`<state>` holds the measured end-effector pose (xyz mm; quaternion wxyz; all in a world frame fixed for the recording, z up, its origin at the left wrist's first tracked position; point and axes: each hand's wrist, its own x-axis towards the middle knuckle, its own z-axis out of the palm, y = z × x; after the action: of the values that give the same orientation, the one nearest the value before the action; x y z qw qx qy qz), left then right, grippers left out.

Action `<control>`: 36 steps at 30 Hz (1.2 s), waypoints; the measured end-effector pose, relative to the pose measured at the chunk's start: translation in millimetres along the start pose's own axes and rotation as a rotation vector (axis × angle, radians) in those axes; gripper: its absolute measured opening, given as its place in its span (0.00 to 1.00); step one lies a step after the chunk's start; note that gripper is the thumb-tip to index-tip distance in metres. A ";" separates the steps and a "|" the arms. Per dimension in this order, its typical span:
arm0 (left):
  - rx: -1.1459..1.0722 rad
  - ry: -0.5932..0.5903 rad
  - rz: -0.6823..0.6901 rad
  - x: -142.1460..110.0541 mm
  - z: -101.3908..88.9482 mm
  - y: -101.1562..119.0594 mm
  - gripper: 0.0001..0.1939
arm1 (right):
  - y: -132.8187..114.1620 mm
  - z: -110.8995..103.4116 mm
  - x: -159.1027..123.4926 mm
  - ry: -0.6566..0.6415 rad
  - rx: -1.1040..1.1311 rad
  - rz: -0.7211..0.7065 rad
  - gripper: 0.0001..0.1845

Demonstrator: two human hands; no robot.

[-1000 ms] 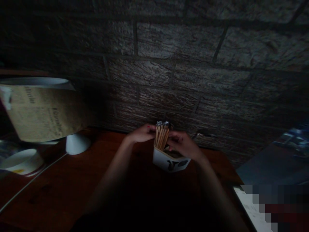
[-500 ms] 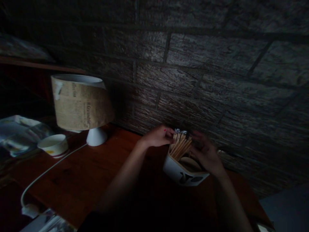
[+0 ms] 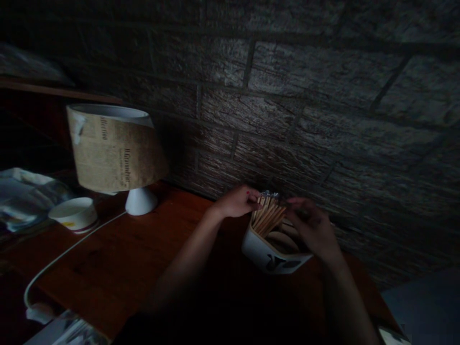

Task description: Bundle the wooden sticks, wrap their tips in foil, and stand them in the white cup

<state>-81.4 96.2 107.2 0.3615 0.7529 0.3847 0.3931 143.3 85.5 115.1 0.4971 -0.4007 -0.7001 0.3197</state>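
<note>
1. A dark stone-block wall [image 3: 223, 62] rose behind everything.
2. Along it ran a brown wooden table [image 3: 118, 254].
3. A lamp [image 3: 117, 151] with a print-covered shade stood on the table's left part.
4. The white container [image 3: 264, 256] sat on the table near the wall.
5. The right hand [image 3: 314, 227] reached over the container's right side, fingers bent; whether it pinched anything, I could not tell.
6. The left hand [image 3: 237, 201] curled its fingers against the sticks [image 3: 266, 221], which leaned in the container's left end; its grip was unclear.
</note>
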 end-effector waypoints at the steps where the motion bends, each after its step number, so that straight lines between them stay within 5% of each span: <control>1: -0.011 -0.015 0.006 -0.2 -0.3 1.1 0.07 | -4.6 -1.6 -2.1 -0.077 -0.008 -0.005 0.17; 9: -0.036 -0.036 0.042 -1.9 -1.6 11.2 0.08 | -14.1 1.1 -13.0 -0.508 0.022 -0.014 0.25; 14: -0.105 -0.055 0.047 0.0 0.4 7.7 0.12 | -11.8 2.0 -11.3 -0.564 -0.003 -0.050 0.21; 25: -0.079 -0.090 0.050 -0.8 -1.2 10.1 0.14 | 2.3 5.9 -6.6 -0.385 0.145 -0.031 0.11; 29: -0.064 -0.070 0.045 0.4 -1.6 7.8 0.12 | -3.4 2.9 -2.7 -0.310 0.152 -0.025 0.15; 36: -0.092 -0.080 0.074 3.8 5.4 9.9 0.10 | -20.9 -21.9 -2.8 0.045 0.202 -0.013 0.16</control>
<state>-72.3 93.7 114.5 0.3958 0.7643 0.3233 0.3931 159.6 74.2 138.1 0.5528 -0.3510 -0.6556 0.3761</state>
